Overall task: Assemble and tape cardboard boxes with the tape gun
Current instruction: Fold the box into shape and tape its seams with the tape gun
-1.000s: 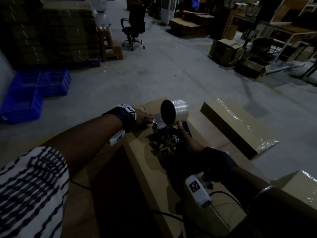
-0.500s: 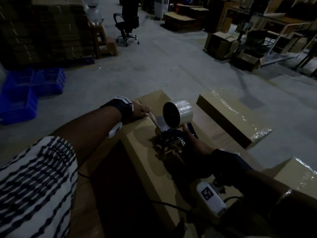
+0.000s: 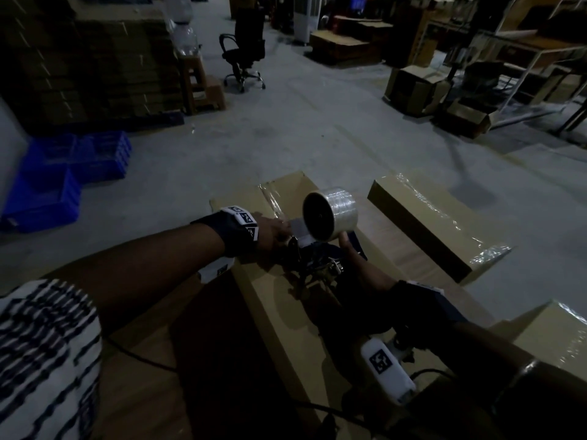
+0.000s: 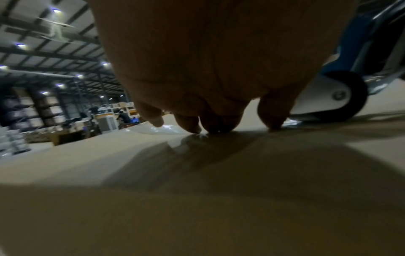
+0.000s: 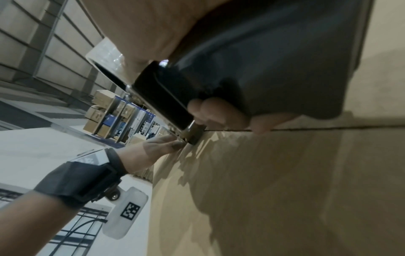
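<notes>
Dim warehouse floor [image 3: 286,147] lying behind box [image 3: 273,300]. I'm seeing left hand [image 3: 273,231] fingers [image 4: 190,124] pressing tape down, right hand [image 3: 359,265] fingers [image 5: 219,112] gripping tape gun [image 3: 320,249] handle.

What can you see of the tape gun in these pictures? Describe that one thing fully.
The tape gun has a dark blue body, metal parts, a black roller at its nose and a clear tape roll on top. The right hand grips its handle. Its nose rests on the cardboard box over the centre seam. The left hand presses the box just beside the nose.
</notes>
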Available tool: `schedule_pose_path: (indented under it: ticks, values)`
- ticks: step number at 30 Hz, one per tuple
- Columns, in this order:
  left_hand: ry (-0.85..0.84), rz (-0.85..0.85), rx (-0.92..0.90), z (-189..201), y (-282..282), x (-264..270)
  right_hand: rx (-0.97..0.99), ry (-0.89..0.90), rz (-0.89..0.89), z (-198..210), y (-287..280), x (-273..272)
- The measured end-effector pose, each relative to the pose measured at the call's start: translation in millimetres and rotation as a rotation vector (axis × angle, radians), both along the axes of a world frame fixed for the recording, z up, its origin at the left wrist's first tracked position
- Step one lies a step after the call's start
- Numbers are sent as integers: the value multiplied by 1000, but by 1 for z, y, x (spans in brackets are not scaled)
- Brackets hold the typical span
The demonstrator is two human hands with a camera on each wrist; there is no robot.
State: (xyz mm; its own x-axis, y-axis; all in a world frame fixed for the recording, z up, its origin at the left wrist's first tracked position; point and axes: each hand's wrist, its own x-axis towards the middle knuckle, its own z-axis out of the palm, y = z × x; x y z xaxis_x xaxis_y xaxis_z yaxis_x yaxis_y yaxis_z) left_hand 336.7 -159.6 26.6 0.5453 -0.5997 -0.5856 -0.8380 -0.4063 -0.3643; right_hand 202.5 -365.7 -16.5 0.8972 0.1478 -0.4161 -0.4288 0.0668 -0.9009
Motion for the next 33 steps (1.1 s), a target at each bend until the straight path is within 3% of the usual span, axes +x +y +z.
schedule_pose_path:
  ticks: [2, 9, 15, 20, 29, 33]
  values:
    - [-59, -58, 62, 1, 2, 1, 17, 11, 4, 1, 0, 2]
    - [-12, 113, 23, 8, -9, 23, -2, 9, -15, 11, -1, 29]
    - [57, 167, -114, 8, -12, 39, -78, 1, -48, 17, -3, 47]
    - [109, 309, -280, 11, -11, 44, -117, 37, -19, 14, -4, 49]
    - [181, 314, -355, -23, -5, 67, -117, 95, -56, 6, -17, 30]
    - [131, 298, -345, -15, -7, 57, -166, 87, -36, 20, -11, 24]
